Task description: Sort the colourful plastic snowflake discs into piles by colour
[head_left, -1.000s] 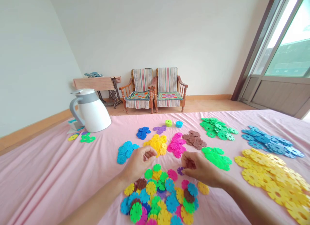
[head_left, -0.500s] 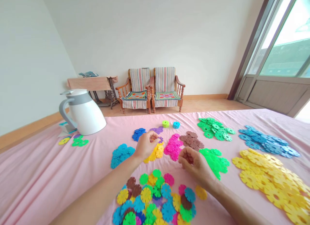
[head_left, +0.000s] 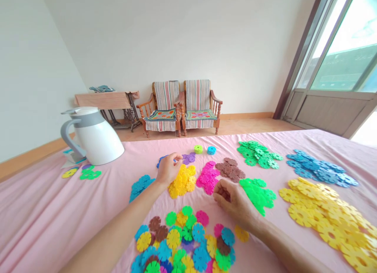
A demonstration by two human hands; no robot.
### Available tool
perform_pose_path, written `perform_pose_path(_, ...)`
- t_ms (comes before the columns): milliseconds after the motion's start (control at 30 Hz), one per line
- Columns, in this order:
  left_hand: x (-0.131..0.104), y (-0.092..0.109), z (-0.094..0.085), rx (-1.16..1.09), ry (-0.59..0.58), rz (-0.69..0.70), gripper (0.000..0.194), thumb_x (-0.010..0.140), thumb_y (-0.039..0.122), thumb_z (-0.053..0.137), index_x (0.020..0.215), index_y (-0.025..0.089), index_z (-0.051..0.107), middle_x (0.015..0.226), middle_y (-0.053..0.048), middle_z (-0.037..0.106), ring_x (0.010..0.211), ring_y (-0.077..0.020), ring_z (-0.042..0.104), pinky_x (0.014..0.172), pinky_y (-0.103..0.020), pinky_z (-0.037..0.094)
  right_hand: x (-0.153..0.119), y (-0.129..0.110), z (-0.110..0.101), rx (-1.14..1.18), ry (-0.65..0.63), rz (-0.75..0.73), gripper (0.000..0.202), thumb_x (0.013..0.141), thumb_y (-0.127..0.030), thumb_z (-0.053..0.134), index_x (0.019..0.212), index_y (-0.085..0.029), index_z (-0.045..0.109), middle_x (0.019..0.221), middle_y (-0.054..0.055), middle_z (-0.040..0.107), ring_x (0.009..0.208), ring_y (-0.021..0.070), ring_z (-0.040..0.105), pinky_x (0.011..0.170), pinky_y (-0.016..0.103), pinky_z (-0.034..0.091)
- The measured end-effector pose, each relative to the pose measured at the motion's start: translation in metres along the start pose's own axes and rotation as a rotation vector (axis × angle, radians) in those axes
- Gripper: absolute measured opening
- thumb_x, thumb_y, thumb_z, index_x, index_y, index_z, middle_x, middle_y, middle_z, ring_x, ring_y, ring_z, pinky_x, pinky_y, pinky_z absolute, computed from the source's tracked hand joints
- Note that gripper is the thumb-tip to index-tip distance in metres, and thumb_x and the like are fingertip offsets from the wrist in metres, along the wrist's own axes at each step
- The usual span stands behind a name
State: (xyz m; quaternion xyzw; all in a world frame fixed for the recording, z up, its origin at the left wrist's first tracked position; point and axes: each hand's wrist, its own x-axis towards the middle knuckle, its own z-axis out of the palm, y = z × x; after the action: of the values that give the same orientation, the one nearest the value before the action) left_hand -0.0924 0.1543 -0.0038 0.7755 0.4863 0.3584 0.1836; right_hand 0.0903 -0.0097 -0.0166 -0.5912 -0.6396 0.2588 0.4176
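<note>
My left hand (head_left: 170, 168) hovers between the yellow flower-shaped discs (head_left: 183, 181) and the purple discs (head_left: 188, 158). Its fingers are bent and a little apart, and no disc shows at their tips. Behind it, the dark blue discs (head_left: 161, 161) are mostly covered. Curled loosely, my right hand (head_left: 231, 196) is beside the pink discs (head_left: 207, 178) and the bright green discs (head_left: 257, 194); its palm is hidden, so I cannot make out what it holds, if anything. In front lies a mixed heap of coloured discs (head_left: 173, 238).
A white jug (head_left: 101, 141) stands on the left of the pink cloth (head_left: 103, 202). Around the hands lie teal (head_left: 141, 186), brown (head_left: 231, 170), dark green (head_left: 258, 153), blue (head_left: 321, 169) and large yellow discs (head_left: 330, 218). Two small stacks, lime (head_left: 198, 149) and blue (head_left: 211, 150), sit behind.
My left hand has moved left and slightly up; the purple disc earlier at its fingertips no longer shows there. My right hand stays nearly still, and the view has shifted a little.
</note>
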Motion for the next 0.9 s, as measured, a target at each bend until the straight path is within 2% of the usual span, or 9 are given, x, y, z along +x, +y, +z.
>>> perform_pose_path(200,-0.054,0.002,-0.037,-0.046,-0.118,0.016,0.015,0.078,0.024,0.051,0.083,0.018,0.065,0.073,0.001,0.069,0.058,-0.0131,0.062,0.056,-0.021,0.046,-0.003,0.0,0.0,-0.069,-0.092,-0.02,0.01,0.075,-0.012,0.046,0.07,-0.018,0.052,0.058,-0.004,0.049,0.053,0.0092,0.045,0.047,0.02,0.031)
perform_pose_path(333,-0.091,0.001,-0.051,-0.059,-0.205,-0.011,0.015,0.08,0.027,0.052,0.082,0.018,0.063,0.06,0.003,0.062,0.053,-0.0125,0.057,0.052,-0.021,0.043,-0.005,-0.004,-0.001,-0.118,-0.138,-0.04,0.011,0.076,-0.015,0.048,0.072,-0.018,0.057,0.061,-0.003,0.054,0.055,0.0095,0.046,0.049,0.02,0.032)
perform_pose_path(433,-0.109,0.01,-0.057,-0.058,-0.248,0.038,0.012,0.08,0.025,0.054,0.079,0.018,0.065,0.064,0.002,0.061,0.057,-0.0118,0.056,0.054,-0.021,0.041,-0.008,-0.007,-0.001,-0.133,-0.18,-0.05,0.011,0.077,-0.017,0.049,0.072,-0.018,0.059,0.061,-0.003,0.055,0.056,0.0094,0.047,0.05,0.02,0.032)
perform_pose_path(533,-0.117,0.026,-0.06,-0.044,-0.331,0.154,0.01,0.079,0.02,0.058,0.081,0.02,0.067,0.075,0.0,0.062,0.067,-0.0119,0.056,0.062,-0.021,0.042,-0.01,-0.009,0.001,-0.149,-0.207,-0.055,0.011,0.078,-0.018,0.049,0.074,-0.019,0.059,0.063,-0.003,0.057,0.057,0.0097,0.049,0.05,0.02,0.032)
perform_pose_path(667,-0.118,0.041,-0.057,0.008,-0.428,0.261,0.019,0.074,0.017,0.064,0.091,0.024,0.069,0.089,-0.001,0.062,0.087,-0.016,0.056,0.08,-0.026,0.042,-0.012,-0.009,0.003,-0.17,-0.199,-0.054,0.013,0.079,-0.018,0.047,0.073,-0.018,0.059,0.061,-0.003,0.056,0.055,0.0093,0.048,0.049,0.02,0.031)
perform_pose_path(900,-0.117,0.039,-0.044,0.015,-0.443,0.253,0.018,0.08,0.019,0.059,0.09,0.025,0.071,0.087,-0.002,0.065,0.087,-0.0178,0.057,0.078,-0.028,0.042,-0.012,-0.01,0.0,-0.151,-0.183,-0.078,0.015,0.079,-0.016,0.046,0.073,-0.019,0.059,0.06,-0.003,0.054,0.054,0.0095,0.047,0.048,0.021,0.029)
